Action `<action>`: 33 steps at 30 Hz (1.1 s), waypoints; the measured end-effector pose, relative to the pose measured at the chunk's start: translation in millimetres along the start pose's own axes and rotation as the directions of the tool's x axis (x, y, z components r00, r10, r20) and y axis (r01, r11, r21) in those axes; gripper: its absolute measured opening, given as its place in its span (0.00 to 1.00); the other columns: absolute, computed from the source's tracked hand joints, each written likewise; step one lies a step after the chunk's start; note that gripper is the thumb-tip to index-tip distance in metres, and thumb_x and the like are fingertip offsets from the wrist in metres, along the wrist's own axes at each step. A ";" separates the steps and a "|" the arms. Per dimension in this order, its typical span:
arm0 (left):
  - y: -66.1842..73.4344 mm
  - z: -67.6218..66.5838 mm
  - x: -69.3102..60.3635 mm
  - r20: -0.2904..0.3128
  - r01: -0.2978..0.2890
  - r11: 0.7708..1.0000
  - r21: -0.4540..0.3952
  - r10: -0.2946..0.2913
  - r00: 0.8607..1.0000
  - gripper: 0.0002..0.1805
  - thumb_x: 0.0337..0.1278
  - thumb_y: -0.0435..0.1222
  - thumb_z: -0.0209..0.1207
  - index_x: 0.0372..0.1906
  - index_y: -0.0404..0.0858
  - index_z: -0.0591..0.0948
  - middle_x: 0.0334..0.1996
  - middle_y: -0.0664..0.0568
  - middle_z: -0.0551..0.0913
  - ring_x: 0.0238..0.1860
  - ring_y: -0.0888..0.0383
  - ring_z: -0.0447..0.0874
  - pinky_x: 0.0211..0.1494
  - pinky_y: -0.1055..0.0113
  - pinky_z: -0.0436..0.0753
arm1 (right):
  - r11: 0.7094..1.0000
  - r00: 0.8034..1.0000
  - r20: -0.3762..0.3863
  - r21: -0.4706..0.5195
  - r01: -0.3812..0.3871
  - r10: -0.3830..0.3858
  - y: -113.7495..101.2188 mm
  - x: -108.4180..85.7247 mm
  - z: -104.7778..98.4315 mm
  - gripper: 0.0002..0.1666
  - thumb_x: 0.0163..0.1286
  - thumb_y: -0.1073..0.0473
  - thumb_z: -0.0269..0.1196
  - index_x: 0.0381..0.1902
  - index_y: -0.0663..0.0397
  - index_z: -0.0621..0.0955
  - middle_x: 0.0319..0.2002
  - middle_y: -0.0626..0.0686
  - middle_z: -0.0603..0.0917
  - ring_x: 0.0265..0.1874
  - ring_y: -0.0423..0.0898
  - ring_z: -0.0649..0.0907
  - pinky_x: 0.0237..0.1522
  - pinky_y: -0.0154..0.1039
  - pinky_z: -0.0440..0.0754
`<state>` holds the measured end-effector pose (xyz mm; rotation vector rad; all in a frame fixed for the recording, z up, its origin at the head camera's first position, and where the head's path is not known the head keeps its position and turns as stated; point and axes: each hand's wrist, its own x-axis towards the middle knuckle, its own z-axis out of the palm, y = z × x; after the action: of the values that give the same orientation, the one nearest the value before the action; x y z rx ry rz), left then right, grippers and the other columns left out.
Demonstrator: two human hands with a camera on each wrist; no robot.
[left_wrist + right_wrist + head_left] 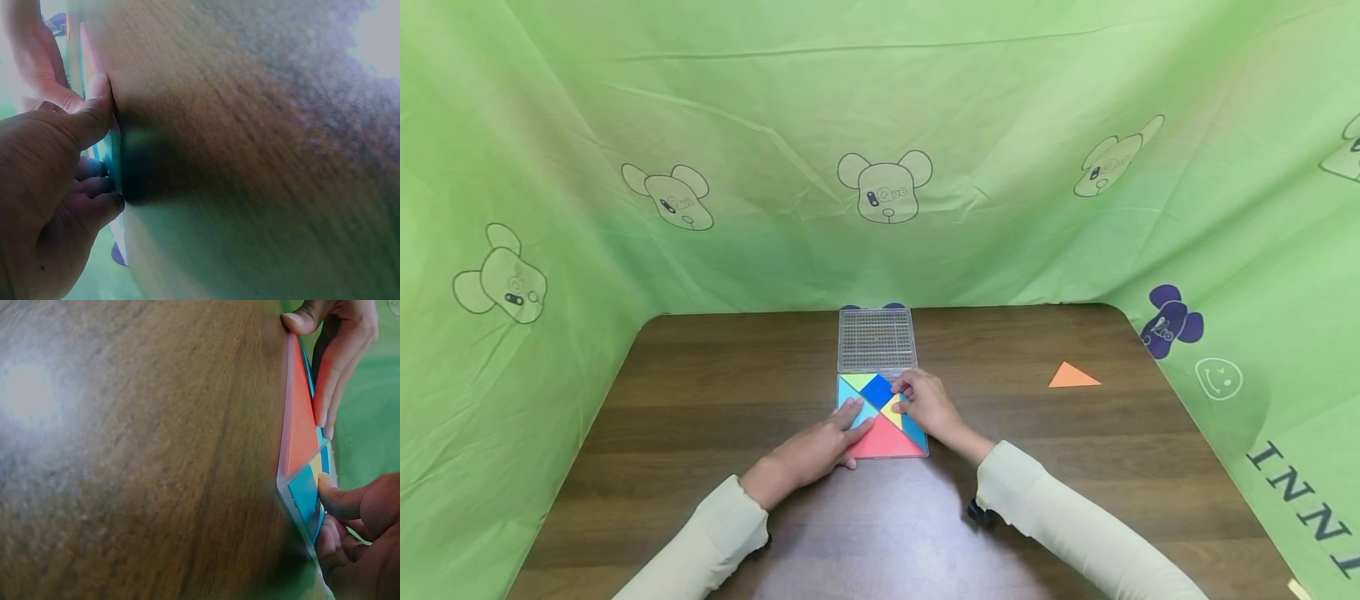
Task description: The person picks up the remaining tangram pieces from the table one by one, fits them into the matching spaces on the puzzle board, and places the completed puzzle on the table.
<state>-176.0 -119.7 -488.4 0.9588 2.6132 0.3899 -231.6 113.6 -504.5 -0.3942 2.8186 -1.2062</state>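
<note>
A square tangram tray (889, 457) holds flat pieces: a red triangle (887, 440), a light blue piece (846, 395), a pale green piece (856, 381), a dark blue square (876, 392), a teal triangle (913, 433) and a yellow piece (891, 412). My left hand (816, 450) lies over the tray's left side, its fairly straight fingers on the pieces and its thumb (97, 103) at the front edge. My right hand (928, 404) pinches at the yellow piece, thumb (340, 499) on it; its other fingers are curled at the tray's right side, partly hidden.
Behind the tray lies a clear gridded lid (876, 340). An orange triangle (1073, 377) rests apart on the wooden table (730, 367), to the right. Green cloth (760, 108) with printed mouse heads hangs around the back and sides.
</note>
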 end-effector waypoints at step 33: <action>-1.2 3.1 -0.5 -0.011 0.002 0.999 -0.051 -0.002 1.000 0.39 0.71 0.50 0.59 0.81 0.46 0.60 0.84 0.43 0.47 0.84 0.43 0.47 0.71 0.53 0.77 | 0.846 0.991 0.022 -0.523 -0.101 0.132 145.2 -35.5 -196.8 0.42 0.60 0.54 0.76 0.59 0.82 0.74 0.54 0.80 0.77 0.57 0.77 0.73 0.63 0.68 0.67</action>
<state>-175.0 -120.5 -491.6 0.9396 2.6005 0.4606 -256.8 357.6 -474.0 -0.2611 3.0284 -0.3761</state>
